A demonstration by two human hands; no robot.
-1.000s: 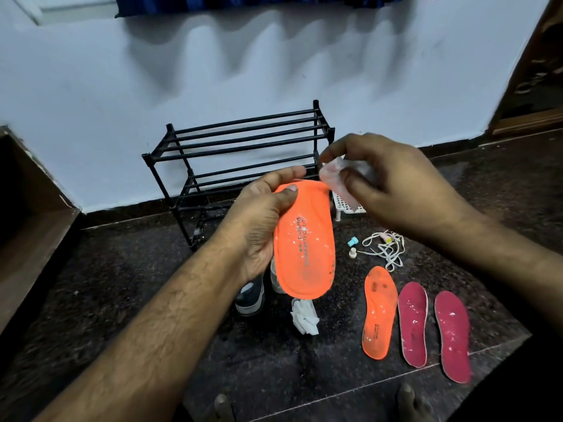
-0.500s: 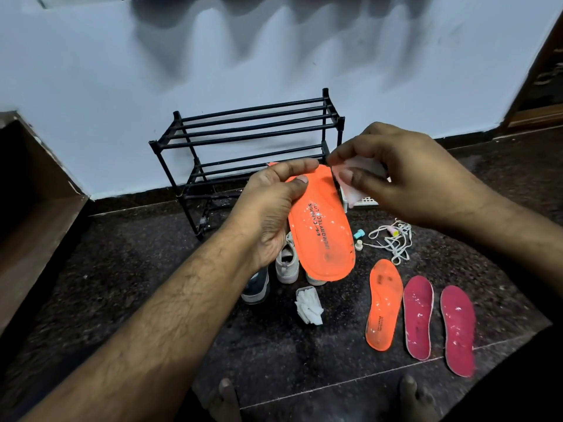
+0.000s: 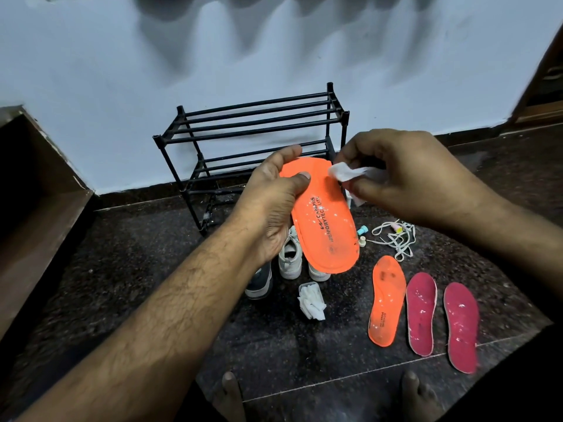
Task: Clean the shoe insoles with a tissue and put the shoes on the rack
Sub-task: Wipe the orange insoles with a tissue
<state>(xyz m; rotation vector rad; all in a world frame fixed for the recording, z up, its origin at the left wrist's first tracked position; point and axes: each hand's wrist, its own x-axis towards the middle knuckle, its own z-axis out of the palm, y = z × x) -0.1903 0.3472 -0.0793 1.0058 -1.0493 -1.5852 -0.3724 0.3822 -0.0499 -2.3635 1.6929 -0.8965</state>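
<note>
Between both hands, the orange insole (image 3: pixel 324 220) hangs above the floor, gripped at its upper end by the left hand (image 3: pixel 271 205), thumb on its printed face. Since half a second ago, the right hand (image 3: pixel 405 178), pinching a white tissue (image 3: pixel 347 173), has brought it against the insole's upper right edge. Below the left hand stand white shoes (image 3: pixel 291 257); behind it, the black rack (image 3: pixel 256 147). Under the right wrist lie three more insoles (image 3: pixel 423 312) with bare floor around them.
</note>
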